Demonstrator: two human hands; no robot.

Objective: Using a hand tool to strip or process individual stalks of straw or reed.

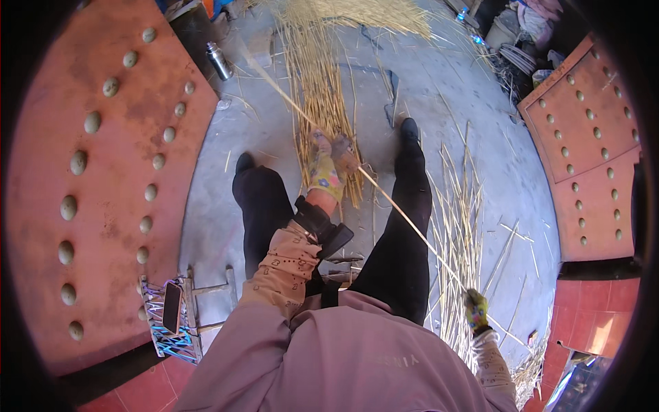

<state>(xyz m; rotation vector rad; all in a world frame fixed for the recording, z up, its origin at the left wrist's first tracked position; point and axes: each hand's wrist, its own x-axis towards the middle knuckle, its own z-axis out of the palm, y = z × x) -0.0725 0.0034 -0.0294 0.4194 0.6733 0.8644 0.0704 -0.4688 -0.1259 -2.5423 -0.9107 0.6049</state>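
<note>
One long pale reed stalk (412,221) runs slantwise from the upper left, past my left hand, down to my right hand. My left hand (325,170), in a patterned yellowish glove, is closed around the stalk over the bundle, between my legs. At its fingers is a brownish piece (345,154), perhaps cloth; its kind is unclear. My right hand (476,312), in a similar glove, grips the stalk low on the right, and the stalk's end sticks out beyond it. Beneath my left hand lies a thick bundle of straw-coloured stalks (319,96) on the floor.
Loose stalks (456,233) lie on the grey floor (233,117) by my right leg. At far left stands a steel flask (219,61). A phone (172,308) rests on a small strapped stool (195,312). Studded orange doors (123,178) flank both sides; a bucket (504,31) stands far right.
</note>
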